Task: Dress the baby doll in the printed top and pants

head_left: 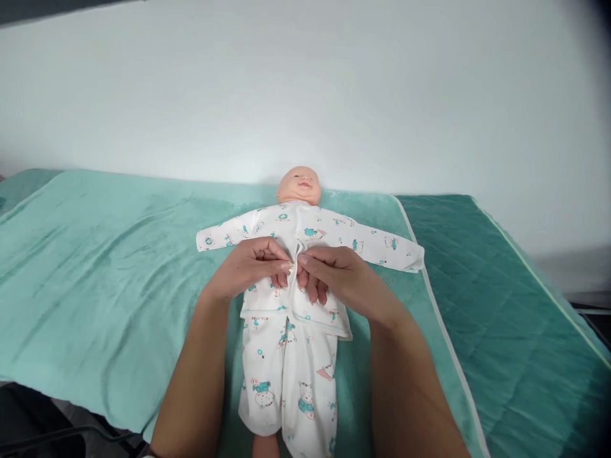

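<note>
A baby doll [299, 185] lies on its back on a teal blanket [105, 280], its head toward the wall. It wears a white printed shirt [334, 232] and matching trousers [296, 381]. My left hand [251, 266] and my right hand [337, 275] meet at the middle of the doll's chest. Both pinch the edges of the shirt's front opening, fingertips touching each other. The doll's sleeves spread out to either side.
The blanket covers a dark green quilted mattress [501, 305], bare on the right side. A plain white wall [305, 89] stands behind the bed. The bed's front edge drops off at the lower left, with dark floor below.
</note>
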A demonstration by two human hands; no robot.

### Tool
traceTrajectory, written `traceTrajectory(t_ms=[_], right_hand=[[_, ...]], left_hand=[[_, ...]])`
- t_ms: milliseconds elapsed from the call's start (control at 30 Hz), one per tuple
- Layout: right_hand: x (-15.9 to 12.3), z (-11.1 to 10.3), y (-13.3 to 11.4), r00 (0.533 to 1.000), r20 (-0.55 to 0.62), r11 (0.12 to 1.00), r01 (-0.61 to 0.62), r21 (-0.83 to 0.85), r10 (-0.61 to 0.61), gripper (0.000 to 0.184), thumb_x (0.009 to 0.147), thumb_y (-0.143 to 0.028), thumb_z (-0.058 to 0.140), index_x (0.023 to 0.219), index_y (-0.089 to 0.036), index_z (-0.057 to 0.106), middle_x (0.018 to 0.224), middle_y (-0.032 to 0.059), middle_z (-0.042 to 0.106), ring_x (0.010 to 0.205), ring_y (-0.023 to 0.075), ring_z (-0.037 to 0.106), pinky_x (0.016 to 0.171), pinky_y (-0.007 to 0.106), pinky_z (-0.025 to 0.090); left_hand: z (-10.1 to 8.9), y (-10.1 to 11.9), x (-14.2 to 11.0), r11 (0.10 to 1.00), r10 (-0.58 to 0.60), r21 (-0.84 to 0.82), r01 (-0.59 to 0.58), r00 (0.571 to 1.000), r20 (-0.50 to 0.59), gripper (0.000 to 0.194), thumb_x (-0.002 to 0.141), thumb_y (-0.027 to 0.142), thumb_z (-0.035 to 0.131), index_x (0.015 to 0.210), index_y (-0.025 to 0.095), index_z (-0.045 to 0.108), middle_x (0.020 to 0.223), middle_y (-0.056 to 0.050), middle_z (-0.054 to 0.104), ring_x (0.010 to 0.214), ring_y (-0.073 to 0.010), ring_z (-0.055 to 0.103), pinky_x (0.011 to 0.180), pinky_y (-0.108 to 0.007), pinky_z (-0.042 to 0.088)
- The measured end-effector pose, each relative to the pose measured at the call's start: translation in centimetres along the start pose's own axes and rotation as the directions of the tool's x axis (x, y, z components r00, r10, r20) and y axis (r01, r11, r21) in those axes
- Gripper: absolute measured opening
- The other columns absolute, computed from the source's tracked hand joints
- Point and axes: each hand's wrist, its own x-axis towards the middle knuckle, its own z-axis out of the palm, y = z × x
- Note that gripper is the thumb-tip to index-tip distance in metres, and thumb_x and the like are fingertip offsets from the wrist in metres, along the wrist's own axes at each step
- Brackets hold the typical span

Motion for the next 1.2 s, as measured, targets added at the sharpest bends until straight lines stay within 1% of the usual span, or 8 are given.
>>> traceTrajectory(t_ms=[167,300,567,767,967,1100,1200], right_hand=[[-0.18,-0.05,-0.03,1.000,0.012,0.999,0.019,-0.034,-0.019,0.035,0.099,-0.038,0.051,0.072,-0.017,0.061,0.060,0.0006,0.063,0.053,0.0107,0.058,0.052,0.023,0.047],[-0.30,-0.12,0.16,0.999,0.028,0.997,0.033,-0.065,-0.031,0.029,0.098,-0.034,0.052,0.075,-0.018,0.062,0.063,-0.0004,0.064,0.055,0.0106,0.058,0.054,0.023,0.048],[-0.02,0.04,0.10,1.000,0.004,0.996,-0.016,-0.083,0.016,0.026,0.096,-0.036,0.057,0.076,-0.019,0.061,0.060,-0.0013,0.063,0.054,0.0106,0.059,0.052,0.022,0.047],[-0.05,0.06,-0.02,1.000,-0.008,0.994,-0.018,-0.104,0.017,0.026,0.095,-0.035,0.057,0.075,-0.019,0.061,0.058,-0.0012,0.063,0.052,0.0104,0.058,0.050,0.022,0.045],[-0.01,0.13,-0.01,1.000,-0.007,0.992,-0.018,-0.124,0.017,0.029,0.097,-0.037,0.055,0.075,-0.019,0.060,0.057,-0.0019,0.063,0.051,0.0104,0.057,0.050,0.022,0.044],[0.02,0.11,0.00,1.000,-0.007,0.992,-0.011,-0.128,0.010,0.029,0.097,-0.037,0.054,0.075,-0.019,0.060,0.056,-0.0021,0.063,0.050,0.0102,0.057,0.049,0.022,0.043],[0.05,0.06,0.04,1.000,0.002,0.991,0.005,-0.135,-0.005,0.028,0.097,-0.037,0.055,0.075,-0.019,0.060,0.057,-0.0021,0.063,0.050,0.0103,0.058,0.049,0.022,0.043]], left_hand=[[0.03,-0.13,0.05,1.000,-0.017,0.000,0.017,1.000,0.001,0.027,0.082,0.035,0.081,0.079,0.013,0.065,0.065,-0.002,0.070,0.060,-0.0114,0.066,0.059,-0.023,0.053],[0.04,-0.22,0.07,1.000,-0.022,0.000,0.022,1.000,0.000,0.028,0.082,0.035,0.081,0.079,0.013,0.064,0.065,-0.002,0.070,0.060,-0.0110,0.065,0.058,-0.023,0.053],[0.07,-0.17,0.01,1.000,-0.009,0.024,0.009,1.000,0.012,0.028,0.082,0.036,0.080,0.081,0.013,0.065,0.068,-0.002,0.069,0.061,-0.0108,0.065,0.060,-0.024,0.054],[0.25,-0.17,-0.13,0.998,-0.023,0.052,0.024,1.000,-0.016,0.028,0.078,0.035,0.083,0.084,0.014,0.065,0.074,-0.001,0.069,0.062,-0.0108,0.065,0.059,-0.024,0.055],[0.20,-0.20,-0.21,0.998,-0.026,0.050,0.026,1.000,0.004,0.020,0.083,0.030,0.078,0.086,0.014,0.066,0.071,-0.001,0.068,0.062,-0.0101,0.064,0.061,-0.024,0.055],[0.28,0.04,-0.20,0.998,-0.044,0.036,0.044,0.999,0.008,0.014,0.083,0.023,0.076,0.085,0.014,0.065,0.069,0.000,0.068,0.062,-0.0091,0.064,0.060,-0.022,0.054],[0.38,0.21,-0.21,0.998,-0.051,0.034,0.050,0.999,0.004,0.013,0.083,0.022,0.075,0.083,0.014,0.065,0.068,0.000,0.068,0.061,-0.0089,0.063,0.059,-0.022,0.053]])
